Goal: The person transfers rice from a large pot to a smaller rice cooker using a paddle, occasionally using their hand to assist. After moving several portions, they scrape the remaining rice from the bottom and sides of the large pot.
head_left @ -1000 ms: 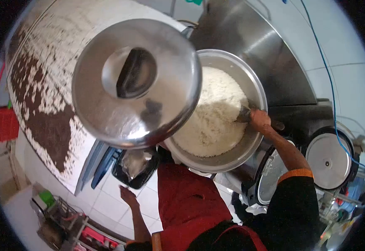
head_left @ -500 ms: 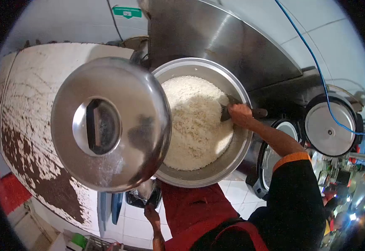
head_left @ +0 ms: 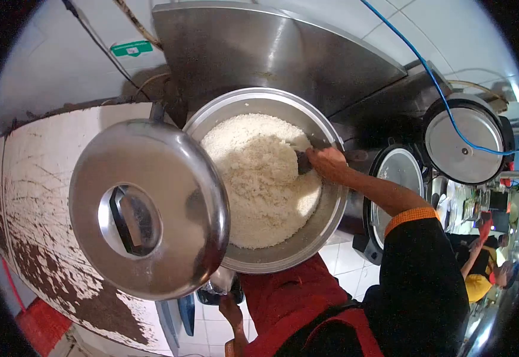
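Note:
A large metal pot [head_left: 325,238] holds a mound of white cooked rice [head_left: 259,196]. My right hand [head_left: 328,165] is closed around the handle of a rice paddle [head_left: 303,162], whose blade is partly sunk in the right side of the rice. Below the pot's near rim, my left hand [head_left: 231,309] has its fingers closed at the edge of a dark, shiny container [head_left: 235,291]; I cannot tell exactly what they hold. A big steel lid [head_left: 182,166] with a black recessed handle overlaps the pot's left side in this view.
At left is a worn white surface with peeling patches [head_left: 39,208]. A rice cooker [head_left: 399,172] with its lid [head_left: 464,143] raised stands at right. A steel panel [head_left: 259,47] rises behind the pot. A blue cable [head_left: 417,53] hangs at upper right. Another person [head_left: 482,262] is at far right.
The view has shifted, so the pot and lid appear further left and slightly lower. My right hand still grips the paddle in the rice. Another person shows more clearly at far right.

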Tool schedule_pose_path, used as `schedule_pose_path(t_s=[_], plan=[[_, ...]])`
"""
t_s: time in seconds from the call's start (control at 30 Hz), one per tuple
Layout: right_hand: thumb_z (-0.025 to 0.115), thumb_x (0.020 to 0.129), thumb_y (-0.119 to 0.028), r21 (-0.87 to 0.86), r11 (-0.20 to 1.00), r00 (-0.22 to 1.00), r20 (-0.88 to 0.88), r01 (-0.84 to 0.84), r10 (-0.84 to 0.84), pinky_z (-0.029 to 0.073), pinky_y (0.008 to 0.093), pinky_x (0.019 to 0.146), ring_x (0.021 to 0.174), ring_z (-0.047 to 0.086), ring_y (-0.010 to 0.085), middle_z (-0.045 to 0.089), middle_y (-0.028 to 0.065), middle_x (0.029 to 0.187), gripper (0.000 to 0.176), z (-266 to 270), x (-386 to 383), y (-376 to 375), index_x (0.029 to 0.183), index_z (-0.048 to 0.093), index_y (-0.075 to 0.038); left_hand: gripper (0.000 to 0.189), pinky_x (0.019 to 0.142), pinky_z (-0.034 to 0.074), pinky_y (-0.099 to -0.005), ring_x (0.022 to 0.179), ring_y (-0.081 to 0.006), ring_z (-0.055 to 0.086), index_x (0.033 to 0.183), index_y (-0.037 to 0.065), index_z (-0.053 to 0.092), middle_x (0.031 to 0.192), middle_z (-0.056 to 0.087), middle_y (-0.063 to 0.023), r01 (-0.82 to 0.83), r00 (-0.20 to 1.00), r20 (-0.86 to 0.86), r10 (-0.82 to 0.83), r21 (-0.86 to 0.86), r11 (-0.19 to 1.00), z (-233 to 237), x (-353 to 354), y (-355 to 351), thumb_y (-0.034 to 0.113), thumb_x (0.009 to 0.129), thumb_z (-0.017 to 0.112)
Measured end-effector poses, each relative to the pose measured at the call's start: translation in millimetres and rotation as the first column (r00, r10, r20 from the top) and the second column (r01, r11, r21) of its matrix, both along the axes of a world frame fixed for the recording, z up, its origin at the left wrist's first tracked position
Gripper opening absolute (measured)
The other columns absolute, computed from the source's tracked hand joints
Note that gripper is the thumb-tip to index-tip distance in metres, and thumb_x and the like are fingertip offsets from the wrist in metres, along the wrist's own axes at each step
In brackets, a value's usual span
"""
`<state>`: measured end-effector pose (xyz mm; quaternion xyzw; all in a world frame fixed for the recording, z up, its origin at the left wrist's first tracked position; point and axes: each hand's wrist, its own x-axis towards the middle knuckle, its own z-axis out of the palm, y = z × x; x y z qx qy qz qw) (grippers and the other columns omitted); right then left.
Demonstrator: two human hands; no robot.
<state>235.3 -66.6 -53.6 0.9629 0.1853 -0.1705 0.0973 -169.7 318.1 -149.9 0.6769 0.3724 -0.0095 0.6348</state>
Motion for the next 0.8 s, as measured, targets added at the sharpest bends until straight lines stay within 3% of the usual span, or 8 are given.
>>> schedule_pose_path(t_s=[0.2,0.23,0.37,0.43,0.53,0.6,0.7,0.8], plan=[[0.056,0.076,-0.012,-0.004,0.997,0.994,-0.081,0.072,-0.072,0.051,0.0404,0.049,0.061,0.064,0.0301,0.064,0.0146,0.07,0.023,28,3,10,0.098,0.054,-0.006,0.03,0.053,0.033,-0.0284,0.062,-0.0091,0.04,0.066,0.002,0.05,0.062,0.047,-0.0029,0.158,0.987,-0.038,-0.154,0.165,0.974,25,15,17,0.022,0.088,0.056],[0.056,0.076,-0.012,-0.008,0.996,0.993,-0.084,0.087,-0.087,0.051,0.0404,0.049,0.061,0.064,0.0301,0.064,0.0146,0.07,0.023,28,0,10,0.098,0.054,-0.006,0.031,0.054,0.034,-0.0294,0.062,-0.0108,0.041,0.066,0.001,0.051,0.063,0.049,-0.0049,0.291,0.957,-0.111,-0.269,0.386,0.875,9,-1,22,0.023,0.088,0.055],[0.061,0.071,-0.012,0.031,0.991,0.983,-0.134,0.133,-0.127,0.051,0.0434,0.054,0.064,0.064,0.0328,0.064,0.0158,0.072,0.031,30,-5,16,0.1,0.052,-0.007,0.033,0.054,0.035,-0.0295,0.061,-0.013,0.041,0.066,0.001,0.048,0.061,0.047,-0.0055,0.154,0.988,-0.032,-0.151,0.151,0.976,-11,-3,32,0.023,0.089,0.054],[0.064,0.068,-0.013,0.081,0.984,0.98,-0.129,0.16,-0.148,0.051,0.0447,0.057,0.066,0.064,0.034,0.064,0.0158,0.072,0.034,30,-11,21,0.1,0.052,-0.007,0.031,0.056,0.036,-0.0306,0.061,-0.0153,0.042,0.065,0.0,0.046,0.061,0.046,-0.0061,0.358,0.933,-0.115,-0.342,0.427,0.831,-17,-3,39,0.019,0.088,0.054],[0.06,0.068,-0.01,0.2,0.963,0.98,-0.12,0.179,-0.157,0.052,0.0456,0.059,0.068,0.064,0.0359,0.062,0.0173,0.072,0.043,29,-19,26,0.11,0.05,-0.01,0.03,0.058,0.038,-0.031,0.062,-0.0162,0.043,0.065,0.0,0.045,0.062,0.047,-0.0068,0.288,0.957,-0.073,-0.279,0.197,0.937,23,27,31,0.017,0.088,0.053],[0.063,0.065,-0.009,0.193,0.954,0.968,-0.149,0.229,-0.202,0.052,0.0449,0.06,0.068,0.063,0.0373,0.062,0.0174,0.072,0.049,34,-24,28,0.111,0.049,-0.01,0.028,0.058,0.039,-0.0312,0.061,-0.0159,0.045,0.068,0.0,0.046,0.063,0.049,-0.0068,0.376,0.924,-0.153,-0.35,0.199,0.905,30,36,35,0.018,0.089,0.053],[0.066,0.063,-0.01,0.297,0.913,0.958,-0.155,0.278,-0.241,0.052,0.046,0.06,0.068,0.063,0.0373,0.062,0.0173,0.071,0.052,52,-36,34,0.111,0.048,-0.009,0.027,0.056,0.039,-0.0296,0.059,-0.0142,0.043,0.07,0.001,0.047,0.061,0.047,-0.0051,0.505,0.844,-0.016,-0.536,0.362,0.784,52,62,28,0.019,0.089,0.054],[0.066,0.063,-0.011,0.347,0.873,0.935,-0.21,0.343,-0.284,0.051,0.0463,0.062,0.071,0.062,0.0374,0.062,0.0169,0.073,0.053,62,-46,40,0.113,0.047,-0.009,0.027,0.054,0.038,-0.0289,0.058,-0.0124,0.042,0.07,0.002,0.048,0.059,0.046,-0.0035,0.455,0.881,-0.213,-0.424,0.127,0.882,58,67,17,0.019,0.089,0.056]])
